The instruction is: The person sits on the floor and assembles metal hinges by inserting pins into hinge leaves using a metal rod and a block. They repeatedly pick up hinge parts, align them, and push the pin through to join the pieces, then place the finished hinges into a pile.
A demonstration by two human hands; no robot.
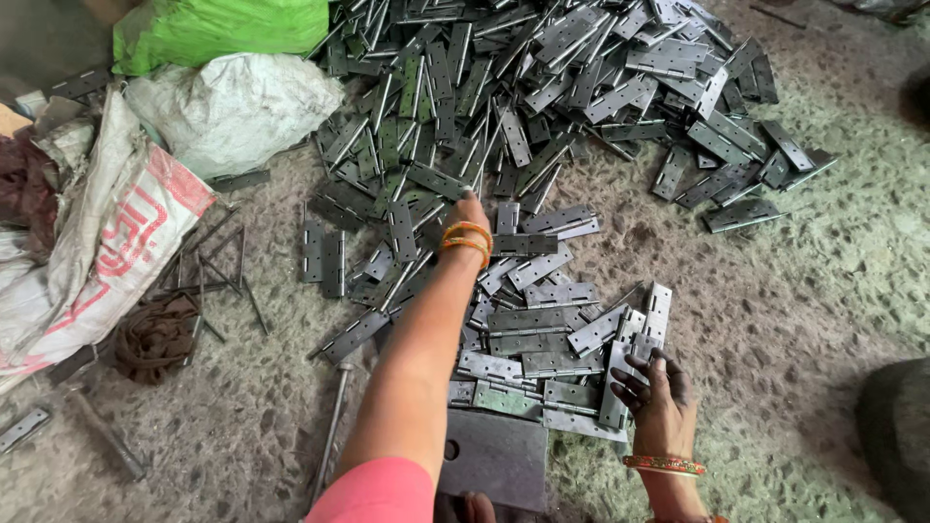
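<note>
Hundreds of hinges (pixel 542 107) lay heaped on the floor (pixel 823 291). Left hand (pixel 472 210) stretched into the pile, fingers hidden, grip unclear. Right hand (pixel 657 387) pinched one hinge (pixel 620 383) upright by the near stack, beside a plate (pixel 494 455).

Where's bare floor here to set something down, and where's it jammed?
Bare floor lies right of the hinge pile, past the right hand. Another bare strip sits between the sacks and the hinges, partly taken by thin rods. Crowded: the pile and the spread around the left hand.
</note>
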